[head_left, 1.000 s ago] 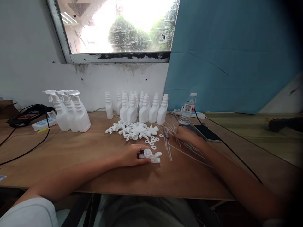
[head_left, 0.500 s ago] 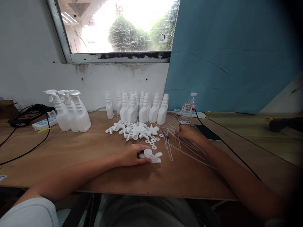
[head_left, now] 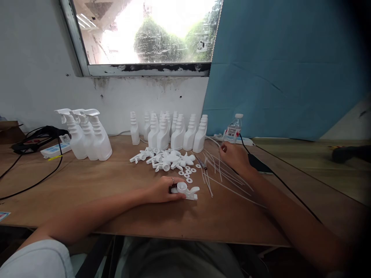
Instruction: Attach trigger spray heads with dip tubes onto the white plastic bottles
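My left hand point(head_left: 162, 190) rests on the table, its fingers closed around a white trigger spray head point(head_left: 189, 192) that lies on its side with the round cap opening facing up. Farther off to the right, my right hand point(head_left: 236, 157) has its thumb and forefinger pinched at the upper end of a thin white tube point(head_left: 220, 168). More such tubes point(head_left: 232, 178) spread over the table beneath that forearm. Between the hands are several white washers point(head_left: 189, 180) and a slim pen-like tool point(head_left: 202, 162). Behind them lies a pile of trigger spray heads point(head_left: 169, 157).
White bottles without tops point(head_left: 179, 135) stand in a group by the wall. Three bottles with spray heads point(head_left: 92, 139) stand at left, near a power strip point(head_left: 56, 148) and black cables. A water bottle point(head_left: 233, 129) and a phone point(head_left: 259, 164) are beyond my right hand.
My right hand has risen and moved slightly away from me, now overlapping the lower part of the water bottle. My left hand keeps its hold on the spray head.
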`<state>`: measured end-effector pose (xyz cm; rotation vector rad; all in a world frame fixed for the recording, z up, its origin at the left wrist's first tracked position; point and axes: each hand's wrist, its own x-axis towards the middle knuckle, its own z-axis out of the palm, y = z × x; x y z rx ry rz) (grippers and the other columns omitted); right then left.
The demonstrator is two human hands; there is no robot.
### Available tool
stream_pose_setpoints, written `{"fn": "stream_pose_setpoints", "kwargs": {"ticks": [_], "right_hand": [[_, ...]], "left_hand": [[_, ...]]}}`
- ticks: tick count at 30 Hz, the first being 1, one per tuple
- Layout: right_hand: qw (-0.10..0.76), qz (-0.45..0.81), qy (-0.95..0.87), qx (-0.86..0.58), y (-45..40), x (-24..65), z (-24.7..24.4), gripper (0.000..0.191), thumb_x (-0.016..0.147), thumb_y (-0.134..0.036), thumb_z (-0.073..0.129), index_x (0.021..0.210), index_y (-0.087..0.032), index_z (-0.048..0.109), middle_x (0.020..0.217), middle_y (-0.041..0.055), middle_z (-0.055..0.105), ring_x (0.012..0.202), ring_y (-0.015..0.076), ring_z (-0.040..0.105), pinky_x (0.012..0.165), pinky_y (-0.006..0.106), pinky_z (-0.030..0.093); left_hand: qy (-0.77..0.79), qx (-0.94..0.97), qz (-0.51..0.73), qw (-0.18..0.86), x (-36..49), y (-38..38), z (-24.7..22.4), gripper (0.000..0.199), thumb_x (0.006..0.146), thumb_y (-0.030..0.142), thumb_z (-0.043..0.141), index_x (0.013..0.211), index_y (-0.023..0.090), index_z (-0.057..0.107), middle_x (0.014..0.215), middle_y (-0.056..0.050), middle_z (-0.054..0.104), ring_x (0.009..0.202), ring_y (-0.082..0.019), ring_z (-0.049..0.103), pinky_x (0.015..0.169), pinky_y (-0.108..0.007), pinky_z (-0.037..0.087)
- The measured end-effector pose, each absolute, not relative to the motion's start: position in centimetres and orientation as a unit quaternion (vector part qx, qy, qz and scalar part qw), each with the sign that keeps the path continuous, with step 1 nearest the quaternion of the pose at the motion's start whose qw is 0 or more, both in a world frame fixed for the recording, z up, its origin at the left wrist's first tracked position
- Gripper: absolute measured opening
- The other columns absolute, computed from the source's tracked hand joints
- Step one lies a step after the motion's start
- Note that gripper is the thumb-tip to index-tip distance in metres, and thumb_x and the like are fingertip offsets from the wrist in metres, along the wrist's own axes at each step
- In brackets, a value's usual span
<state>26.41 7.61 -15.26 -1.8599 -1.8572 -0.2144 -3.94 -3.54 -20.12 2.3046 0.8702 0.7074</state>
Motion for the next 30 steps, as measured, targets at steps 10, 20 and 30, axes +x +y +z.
{"fn": "stream_pose_setpoints", "kwargs": {"ticks": [10, 20, 30], "right_hand": [[0.426, 0.471, -0.726, -0.266, 1.7, 18.8, -16.6, 0.038, 0.087, -0.053, 0.056, 0.084, -0.015, 0.054, 0.069, 0.0030, 0.065, 0.048, 0.0115, 0.061, 0.043, 0.022, 0.047], [0.410, 0.490, -0.746, -0.185, -1.2, 17.3, -16.9, 0.029, 0.094, -0.046, 0.049, 0.087, -0.018, 0.043, 0.078, 0.0044, 0.069, 0.054, 0.0153, 0.068, 0.050, 0.027, 0.054], [0.395, 0.451, -0.780, -0.177, -1.1, 17.5, -17.0, 0.028, 0.096, -0.044, 0.046, 0.091, -0.017, 0.048, 0.079, 0.0040, 0.068, 0.059, 0.0135, 0.068, 0.058, 0.028, 0.056]], "left_hand": [[0.327, 0.860, 0.263, 0.290, -3.8, -3.7, -19.8, 0.043, 0.080, 0.038, 0.066, 0.116, 0.014, 0.063, 0.092, -0.003, 0.068, 0.075, -0.012, 0.056, 0.067, -0.019, 0.043], [0.304, 0.861, 0.270, 0.306, -3.8, -3.7, -19.9, 0.039, 0.082, 0.036, 0.065, 0.114, 0.015, 0.063, 0.094, -0.002, 0.068, 0.078, -0.013, 0.057, 0.071, -0.021, 0.043], [0.303, 0.868, 0.265, 0.290, -4.0, -3.6, -19.9, 0.041, 0.082, 0.036, 0.065, 0.117, 0.015, 0.062, 0.097, -0.003, 0.069, 0.081, -0.014, 0.058, 0.073, -0.021, 0.044]]}}
